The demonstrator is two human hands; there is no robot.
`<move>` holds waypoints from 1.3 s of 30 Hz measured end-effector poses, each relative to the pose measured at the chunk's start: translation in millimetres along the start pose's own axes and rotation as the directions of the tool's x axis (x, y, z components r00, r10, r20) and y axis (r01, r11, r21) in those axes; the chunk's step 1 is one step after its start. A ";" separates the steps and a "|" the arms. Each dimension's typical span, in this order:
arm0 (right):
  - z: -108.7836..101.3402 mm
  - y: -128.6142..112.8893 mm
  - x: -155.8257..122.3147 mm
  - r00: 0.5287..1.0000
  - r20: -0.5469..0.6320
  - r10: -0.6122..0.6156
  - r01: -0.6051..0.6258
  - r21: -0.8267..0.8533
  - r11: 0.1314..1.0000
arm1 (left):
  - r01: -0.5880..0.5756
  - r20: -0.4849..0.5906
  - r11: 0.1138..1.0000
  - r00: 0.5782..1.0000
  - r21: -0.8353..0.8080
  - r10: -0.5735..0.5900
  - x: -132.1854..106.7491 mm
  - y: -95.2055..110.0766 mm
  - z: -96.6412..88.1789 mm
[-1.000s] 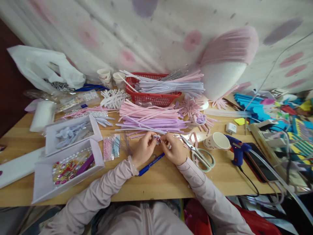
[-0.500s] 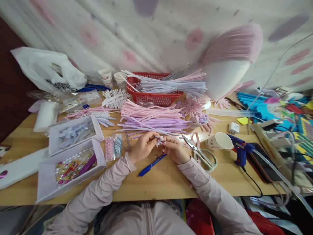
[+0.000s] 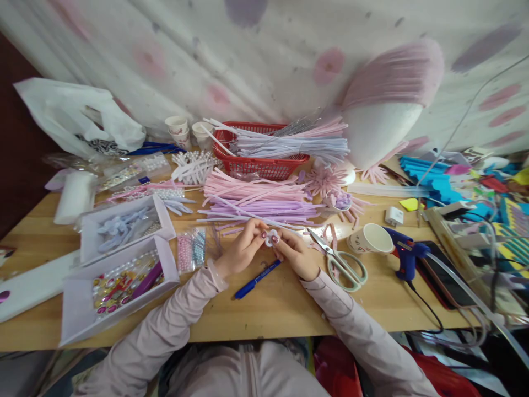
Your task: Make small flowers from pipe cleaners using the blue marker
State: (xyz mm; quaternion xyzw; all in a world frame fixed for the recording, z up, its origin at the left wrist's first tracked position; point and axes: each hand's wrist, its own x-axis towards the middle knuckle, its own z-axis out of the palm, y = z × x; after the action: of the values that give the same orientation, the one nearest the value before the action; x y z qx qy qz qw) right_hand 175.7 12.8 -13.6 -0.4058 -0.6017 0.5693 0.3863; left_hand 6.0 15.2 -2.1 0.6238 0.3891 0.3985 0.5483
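Note:
Between my fingertips is a small white pipe-cleaner flower [image 3: 271,238], its looped petals facing up. My left hand [image 3: 243,246] pinches it from the left, and my right hand [image 3: 298,253] grips it from the right; both are closed. Just below them a blue pen [image 3: 257,280] lies slantwise on the wooden table [image 3: 281,314]. Right of my right hand rest scissors [image 3: 341,259] with pale green handles, blades parted. Beyond my fingers lie bundles of purple pipe cleaners [image 3: 260,210] and pink pipe cleaners [image 3: 252,186].
At left stand two white boxes [image 3: 70,298] with beads and flower pieces, beside bead packets [image 3: 191,249]. A red basket [image 3: 264,165] of pipe cleaners is at the back. Rightward are a paper cup [image 3: 372,240], a blue glue gun [image 3: 407,253] with its cord, and a phone [image 3: 448,275].
The white flower has turned in my fingers, so its petals and round shape now show more plainly. Both hands stay in nearly the same place.

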 end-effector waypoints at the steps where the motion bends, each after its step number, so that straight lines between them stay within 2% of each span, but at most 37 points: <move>1: 0.2 -0.6 -0.1 1.000 -0.012 0.009 -0.009 0.014 1.000 | -0.029 -0.032 0.999 0.999 0.020 0.029 -0.4 -0.7 -0.4; 4: 0.2 -2.5 -1.0 0.998 -0.061 0.015 -0.017 -0.021 1.000 | -0.145 -0.038 0.965 0.987 0.221 0.157 -1.2 -3.4 -2.5; 6: 0.3 -2.5 -1.9 0.994 -0.106 -0.016 0.007 -0.082 0.997 | -0.239 0.003 0.885 0.966 0.401 0.259 -1.8 -5.6 -3.9; 8: 0.3 -1.5 -2.7 0.991 -0.133 -0.034 0.014 -0.144 0.989 | -0.339 0.058 0.790 0.931 0.512 0.362 -2.6 -8.2 -4.6; 12: 0.1 -0.1 -3.2 0.993 -0.109 0.053 -0.074 -0.199 0.977 | -0.494 0.171 0.629 0.848 0.600 0.502 -4.1 -13.1 -4.5; 15: -0.2 0.0 -2.7 0.998 -0.051 0.044 -0.055 -0.226 0.973 | -0.511 0.210 0.571 0.834 0.643 0.510 -4.4 -14.1 -3.9; 17: -0.4 1.1 -2.2 0.998 -0.063 0.020 -0.033 -0.215 0.976 | -0.509 0.213 0.561 0.834 0.653 0.509 -4.5 -13.6 -3.5; 20: -0.4 4.7 -1.6 0.993 -0.112 0.037 -0.054 -0.152 0.987 | -0.506 0.204 0.568 0.835 0.649 0.511 -4.8 -12.6 -2.6; 24: 0.7 7.1 -1.0 0.993 -0.074 0.095 -0.098 -0.036 0.995 | -0.515 0.188 0.555 0.820 0.654 0.540 -5.6 -11.8 -2.5; 28: 2.4 4.2 0.4 0.990 -0.039 0.138 -0.136 0.058 0.989 | -0.555 0.235 0.459 0.777 0.694 0.584 -5.1 -13.3 -5.2; 33: 4.9 2.8 0.7 0.985 -0.032 0.172 -0.168 0.109 0.980 | -0.568 0.312 0.313 0.744 0.762 0.591 -4.5 -15.8 -8.4; 37: 5.3 4.4 -0.6 0.989 -0.030 0.142 -0.140 0.045 0.989 | -0.569 0.348 0.213 0.714 0.795 0.608 -5.7 -12.3 -7.9; 39: 4.1 4.8 -0.8 0.993 -0.049 0.110 -0.112 -0.041 0.993 | -0.545 0.332 0.225 0.735 0.808 0.591 -5.9 -10.6 -6.7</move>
State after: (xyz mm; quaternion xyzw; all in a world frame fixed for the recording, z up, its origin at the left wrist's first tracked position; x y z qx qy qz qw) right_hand 172.4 10.7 -18.6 -0.4602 -0.5813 0.5671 0.3589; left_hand -3.0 13.3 -12.5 0.8975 0.2918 0.3283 -0.0403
